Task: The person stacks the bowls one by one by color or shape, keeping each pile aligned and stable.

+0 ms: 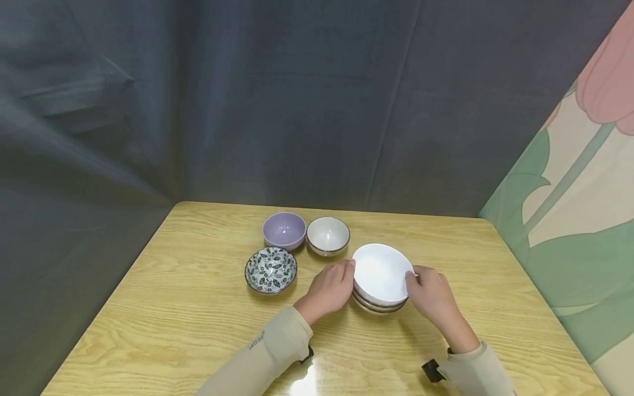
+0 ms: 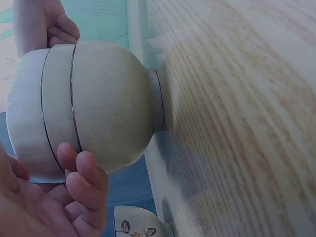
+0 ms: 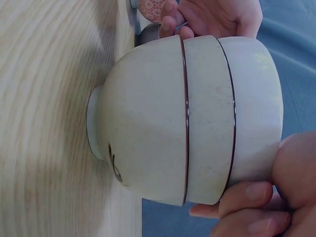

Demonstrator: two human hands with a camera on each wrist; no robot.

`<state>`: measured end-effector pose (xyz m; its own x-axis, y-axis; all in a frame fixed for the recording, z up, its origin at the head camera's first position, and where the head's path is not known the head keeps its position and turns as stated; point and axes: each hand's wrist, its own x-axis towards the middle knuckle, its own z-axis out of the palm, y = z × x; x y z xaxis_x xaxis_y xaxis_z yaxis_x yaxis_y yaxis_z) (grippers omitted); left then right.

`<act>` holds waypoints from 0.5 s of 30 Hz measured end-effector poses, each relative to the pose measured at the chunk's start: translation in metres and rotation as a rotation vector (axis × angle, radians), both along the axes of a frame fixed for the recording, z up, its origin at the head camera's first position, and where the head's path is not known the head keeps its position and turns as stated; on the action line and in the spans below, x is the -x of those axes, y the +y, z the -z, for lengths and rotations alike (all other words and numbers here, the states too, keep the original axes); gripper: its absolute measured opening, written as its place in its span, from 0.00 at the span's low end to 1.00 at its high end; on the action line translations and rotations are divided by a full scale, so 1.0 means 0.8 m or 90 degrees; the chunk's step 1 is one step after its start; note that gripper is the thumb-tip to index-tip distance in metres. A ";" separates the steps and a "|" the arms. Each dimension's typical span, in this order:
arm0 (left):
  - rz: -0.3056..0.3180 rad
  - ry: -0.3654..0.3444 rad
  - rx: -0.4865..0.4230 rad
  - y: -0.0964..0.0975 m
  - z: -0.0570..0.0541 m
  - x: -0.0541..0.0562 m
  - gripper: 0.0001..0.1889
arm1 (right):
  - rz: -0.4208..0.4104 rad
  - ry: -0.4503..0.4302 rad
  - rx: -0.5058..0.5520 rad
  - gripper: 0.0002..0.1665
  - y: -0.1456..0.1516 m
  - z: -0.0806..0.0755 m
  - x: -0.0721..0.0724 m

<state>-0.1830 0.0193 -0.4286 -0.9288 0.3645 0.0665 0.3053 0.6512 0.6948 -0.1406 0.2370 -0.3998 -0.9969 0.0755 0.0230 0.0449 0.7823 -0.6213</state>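
Observation:
A stack of three bowls stands on the wooden table, its foot right at the tabletop in both wrist views. On top is a plain white bowl (image 1: pixel 381 274); below it sit a speckled cream bowl (image 3: pixel 210 118) with a dark rim and a larger-looking cream bottom bowl (image 2: pixel 111 103), also dark-rimmed. My left hand (image 1: pixel 331 289) holds the white bowl at its left side, fingertips by the rims of the lower bowls. From the right, my right hand (image 1: pixel 433 294) pinches the white bowl, thumb at its rim and fingers curled beneath.
Left of the stack are a purple bowl (image 1: pixel 284 230), a cream bowl with brown rim (image 1: pixel 328 235) and a green leaf-patterned bowl (image 1: pixel 271 270). The wooden table (image 1: pixel 173 308) ends at a dark curtain (image 1: pixel 307 110). A flower-printed cloth (image 1: pixel 584 192) hangs at right.

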 end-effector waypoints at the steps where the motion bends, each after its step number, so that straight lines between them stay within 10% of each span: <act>1: 0.000 0.000 -0.001 0.000 0.000 0.000 0.26 | -0.002 -0.001 0.000 0.24 0.000 0.000 0.001; 15: 0.005 -0.031 -0.029 -0.020 -0.007 0.000 0.33 | 0.037 -0.019 -0.077 0.35 -0.003 -0.010 -0.001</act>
